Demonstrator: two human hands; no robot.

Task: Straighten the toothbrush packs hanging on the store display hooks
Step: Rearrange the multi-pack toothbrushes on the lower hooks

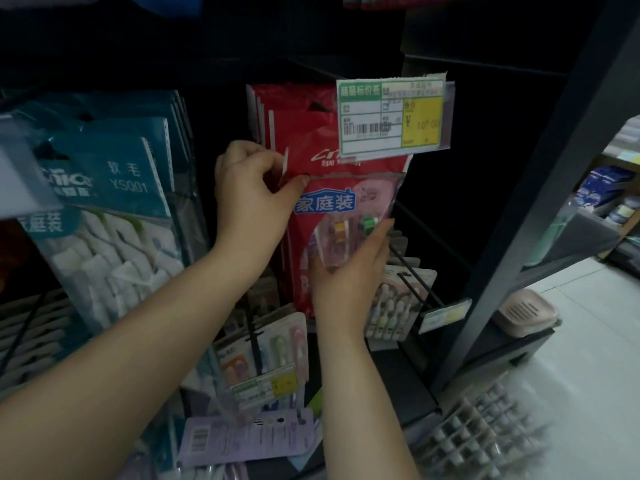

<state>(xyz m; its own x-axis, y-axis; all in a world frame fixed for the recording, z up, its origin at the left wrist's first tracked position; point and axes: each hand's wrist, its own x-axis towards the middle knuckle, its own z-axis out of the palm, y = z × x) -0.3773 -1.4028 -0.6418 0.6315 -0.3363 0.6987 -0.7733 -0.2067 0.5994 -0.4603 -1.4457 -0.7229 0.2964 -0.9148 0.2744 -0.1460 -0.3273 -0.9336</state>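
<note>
A red toothbrush pack (pixel 346 174) hangs at the front of a row of red packs on a display hook, partly behind a green and yellow price tag (pixel 391 116). My left hand (pixel 252 199) pinches the front pack's left edge between thumb and fingers. My right hand (pixel 349 271) lies against the pack's lower right part, fingers straight along its clear window, thumb across the front. The hook itself is hidden by the packs and the tag.
Teal toothbrush packs (pixel 114 188) hang in a row to the left. Smaller pastel packs (pixel 270 355) hang on lower hooks, one row (pixel 398 306) right of my right wrist. A dark shelf post (pixel 540 216) stands at right, with a pink soap dish (pixel 523 311) beyond.
</note>
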